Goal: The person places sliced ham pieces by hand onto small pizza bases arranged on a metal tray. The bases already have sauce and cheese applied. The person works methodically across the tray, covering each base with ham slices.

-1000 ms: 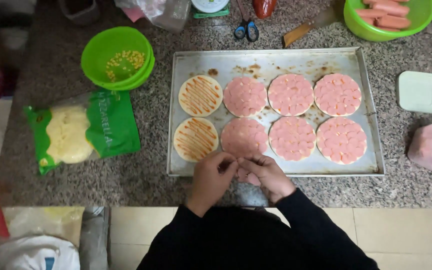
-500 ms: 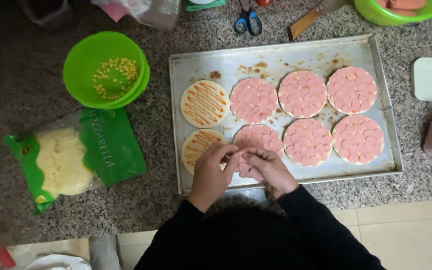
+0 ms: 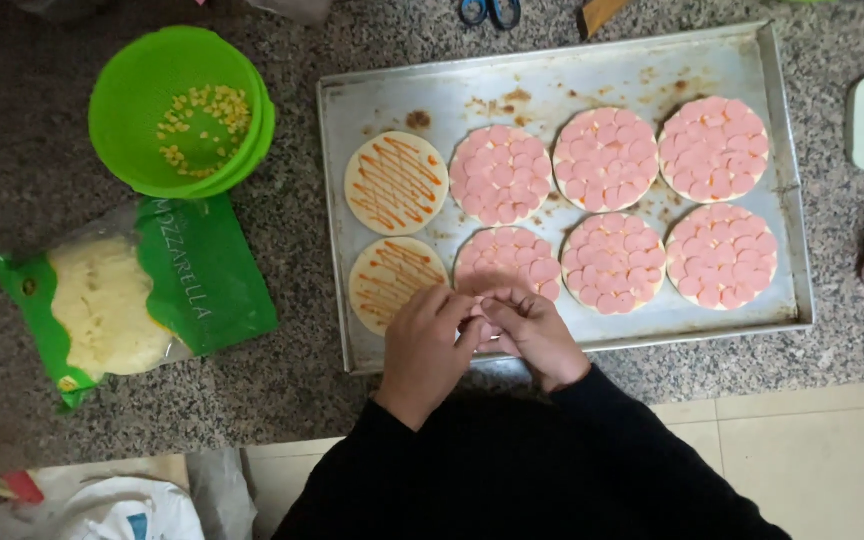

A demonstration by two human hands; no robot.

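Both arms come up from the bottom of the view in black sleeves that reach to the wrists, forearms angled inward so the hands meet in the middle. The left hand lies back-up, knuckles toward the camera, its fingers curled and bent to the right. The right hand sits just beside it, touching it, fingers curled leftward, fingertips of both pinched together at one spot.
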